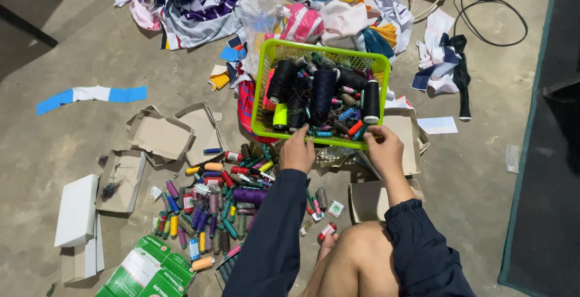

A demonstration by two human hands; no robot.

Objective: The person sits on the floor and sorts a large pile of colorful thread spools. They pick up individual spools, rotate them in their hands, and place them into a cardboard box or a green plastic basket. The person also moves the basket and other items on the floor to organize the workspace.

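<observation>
Bare knee [356, 261] and dark sleeves fill the bottom of the view, the person seated low on the concrete floor [72, 49]. Both hands reach forward to the near rim of a lime-green basket [266, 79] packed with thread cones and small spools, likely gripped there to steady or tip it. Left hand [297, 151] curls over the rim, fingers folded onto the plastic, holding the edge. Right hand [384, 146] rests at the rim too, fingers narrow and pinched near a small spool; whether they grasp the spool or the edge cannot be told. Loose spools [211, 203] lie scattered left of the basket, among opened cardboard boxes [160, 134], with cloth scraps [199, 1] heaped beyond
</observation>
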